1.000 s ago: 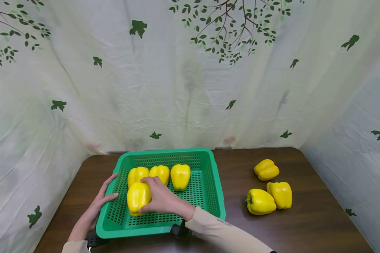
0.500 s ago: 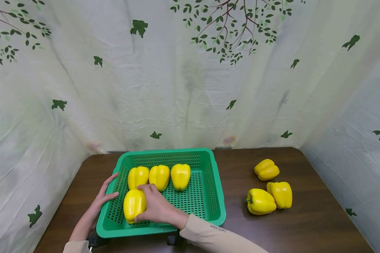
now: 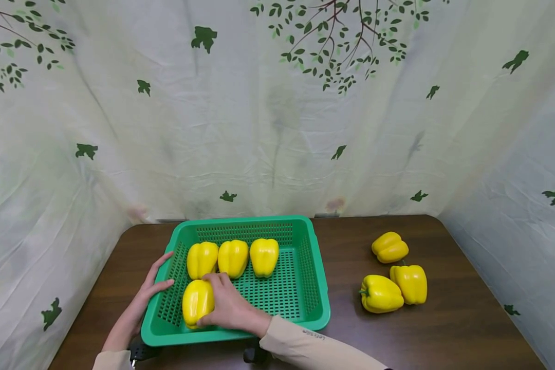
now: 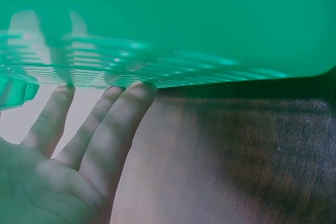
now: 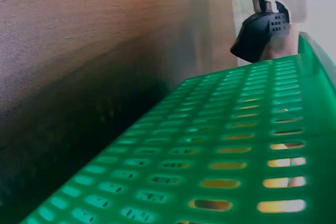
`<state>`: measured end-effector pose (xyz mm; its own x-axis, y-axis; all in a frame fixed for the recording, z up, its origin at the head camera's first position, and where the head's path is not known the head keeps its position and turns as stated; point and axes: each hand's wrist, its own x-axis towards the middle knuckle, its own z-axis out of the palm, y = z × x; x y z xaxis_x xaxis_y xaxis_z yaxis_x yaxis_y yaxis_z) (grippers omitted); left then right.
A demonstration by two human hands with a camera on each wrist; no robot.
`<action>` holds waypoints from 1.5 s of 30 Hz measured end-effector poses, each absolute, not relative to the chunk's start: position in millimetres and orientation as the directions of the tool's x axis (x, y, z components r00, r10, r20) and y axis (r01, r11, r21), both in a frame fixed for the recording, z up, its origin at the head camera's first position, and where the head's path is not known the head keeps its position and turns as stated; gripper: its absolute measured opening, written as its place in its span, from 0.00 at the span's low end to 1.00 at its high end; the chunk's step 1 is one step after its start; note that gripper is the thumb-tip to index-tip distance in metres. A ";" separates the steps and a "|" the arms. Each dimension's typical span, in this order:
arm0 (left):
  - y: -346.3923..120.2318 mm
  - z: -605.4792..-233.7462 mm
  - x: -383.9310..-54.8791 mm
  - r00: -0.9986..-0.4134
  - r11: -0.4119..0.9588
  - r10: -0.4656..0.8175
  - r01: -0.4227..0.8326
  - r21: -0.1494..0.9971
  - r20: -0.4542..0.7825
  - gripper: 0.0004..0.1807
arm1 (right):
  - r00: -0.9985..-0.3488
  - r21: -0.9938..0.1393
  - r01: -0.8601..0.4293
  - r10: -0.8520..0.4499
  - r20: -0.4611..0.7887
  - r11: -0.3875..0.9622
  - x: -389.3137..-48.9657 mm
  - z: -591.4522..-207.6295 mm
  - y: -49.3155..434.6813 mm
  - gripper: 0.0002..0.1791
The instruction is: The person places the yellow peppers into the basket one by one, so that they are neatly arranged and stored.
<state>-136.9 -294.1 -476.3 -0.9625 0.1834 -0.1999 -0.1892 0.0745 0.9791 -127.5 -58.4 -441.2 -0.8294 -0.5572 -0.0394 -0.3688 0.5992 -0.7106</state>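
Note:
My right hand (image 3: 233, 303) holds a yellow bell pepper (image 3: 196, 303) in the front left part of the green basket (image 3: 321, 277), thumb at its near end and fingers at its far end. Three more yellow peppers stand in a row behind it, such as the right one (image 3: 264, 257). My left hand (image 3: 141, 298) rests at the basket's left side, its thumb reaching over the rim. In the left wrist view that hand (image 4: 79, 156) has straight fingers, their tips against the slotted wall. The right wrist view shows mostly the basket's slotted wall (image 5: 210, 129); the right hand is hidden there.
On the brown table (image 3: 462, 329), three yellow peppers lie right of the basket: a back one (image 3: 390, 247), a front left one (image 3: 380, 294) and a right one (image 3: 409, 284). A white leaf-printed curtain (image 3: 277, 128) hangs behind the table and at both sides.
My right hand has drawn the pepper toward the basket's near left, away from the back row, moving little in the last half second. My left hand has stayed at the basket's side.

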 end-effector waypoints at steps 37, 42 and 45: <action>-294.5 -477.5 -136.4 -0.966 0.076 0.188 -0.168 0.983 -0.180 0.33 | -0.792 -0.732 -0.359 -0.604 -0.089 0.579 -135.2 -442.6 -45.5 0.37; -294.0 -478.4 -136.4 -0.966 0.072 0.194 -0.158 0.985 -0.169 0.33 | -0.808 -0.755 -0.321 -0.581 -0.097 0.572 -138.8 -440.5 -36.0 0.37; -293.6 -478.8 -136.7 -0.967 0.076 0.192 -0.153 0.985 -0.165 0.33 | -0.816 -0.770 -0.299 -0.569 -0.101 0.564 -139.7 -439.4 -30.8 0.37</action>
